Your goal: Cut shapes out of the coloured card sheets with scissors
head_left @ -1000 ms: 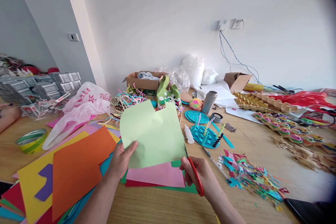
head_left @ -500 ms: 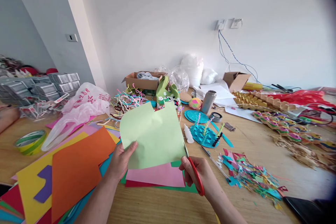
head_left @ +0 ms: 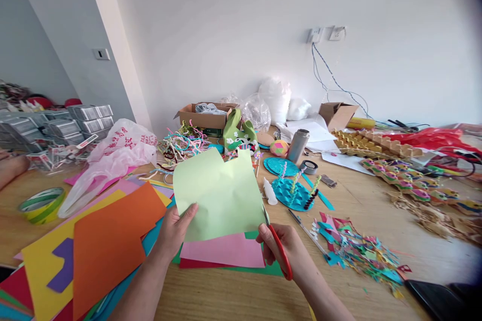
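A light green sheet of paper (head_left: pixel 222 195), notched along its far edge, is held up over the table. My left hand (head_left: pixel 176 228) pinches its lower left side, thumb on top. In my right hand (head_left: pixel 280 246) are red-handled scissors (head_left: pixel 282 253), their blades at the sheet's lower right edge. How far apart the blades are is hard to tell. Beneath the green sheet lie a pink sheet (head_left: pixel 226 251) and, under it, red and green ones.
Coloured paper, with an orange sheet (head_left: pixel 109 246) on top, covers the left side. Paper scraps (head_left: pixel 369 251), a glue bottle (head_left: pixel 270 192), a blue egg-carton piece (head_left: pixel 291 194) and a steel flask (head_left: pixel 298 146) stand or lie rightward. Another person's hand (head_left: pixel 13 165) is far left.
The far edge of the green sheet has dipped slightly toward me. Both hands keep nearly the same place and hold.
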Demonstrator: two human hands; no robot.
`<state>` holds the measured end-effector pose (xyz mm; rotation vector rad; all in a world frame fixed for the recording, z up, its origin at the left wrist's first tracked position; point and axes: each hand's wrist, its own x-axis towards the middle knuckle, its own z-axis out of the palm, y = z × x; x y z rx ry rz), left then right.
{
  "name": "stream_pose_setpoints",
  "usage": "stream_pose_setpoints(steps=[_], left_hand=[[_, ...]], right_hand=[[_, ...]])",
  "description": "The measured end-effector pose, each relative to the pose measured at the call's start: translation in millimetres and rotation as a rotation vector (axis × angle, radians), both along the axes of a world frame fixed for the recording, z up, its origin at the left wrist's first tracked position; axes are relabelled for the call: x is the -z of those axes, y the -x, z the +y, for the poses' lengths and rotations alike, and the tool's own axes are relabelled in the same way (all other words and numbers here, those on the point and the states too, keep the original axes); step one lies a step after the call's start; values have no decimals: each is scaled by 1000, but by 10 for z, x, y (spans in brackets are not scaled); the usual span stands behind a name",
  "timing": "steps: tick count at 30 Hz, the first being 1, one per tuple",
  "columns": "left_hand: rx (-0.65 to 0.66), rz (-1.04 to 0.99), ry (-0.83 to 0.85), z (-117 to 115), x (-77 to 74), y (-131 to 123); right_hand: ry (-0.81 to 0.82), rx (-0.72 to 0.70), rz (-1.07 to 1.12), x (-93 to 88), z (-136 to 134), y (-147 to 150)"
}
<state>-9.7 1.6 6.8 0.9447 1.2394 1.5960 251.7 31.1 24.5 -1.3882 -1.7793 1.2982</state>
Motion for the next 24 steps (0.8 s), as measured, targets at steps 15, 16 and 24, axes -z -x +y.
stream_pose_setpoints(steps=[15, 16, 24], left_hand=[[10, -50, -10, -1, -38, -12], [8, -53, -10, -2, -44, -16], [-12, -78, 8, -23, -89, -41]], right_hand=[[32, 50, -38, 27, 24, 5], [39, 55, -33, 21, 23, 8], [60, 72, -15, -6, 2, 16]])
